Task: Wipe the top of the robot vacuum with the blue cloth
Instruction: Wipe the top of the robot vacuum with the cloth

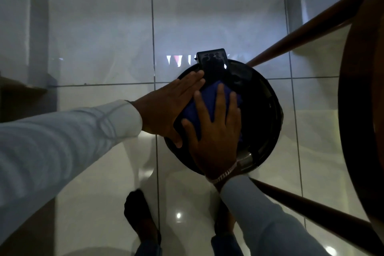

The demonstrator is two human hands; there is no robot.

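Observation:
A round black robot vacuum (pixel 261 114) sits on the glossy white tiled floor, with a black rectangular part (pixel 214 62) at its far edge. A blue cloth (pixel 207 100) lies bunched on its top. My right hand (pixel 216 131) lies flat on the cloth, fingers spread, pressing it onto the vacuum. My left hand (pixel 168 106) rests flat on the vacuum's left side, fingers together and straight, touching the cloth's left edge. Most of the cloth is hidden under my right hand.
A dark wooden stool or table (pixel 361 97) stands at the right, its legs (pixel 307 33) crossing beside the vacuum. My feet (pixel 141 220) stand on the tiles below. A wall and a low ledge (pixel 22 89) lie at the left.

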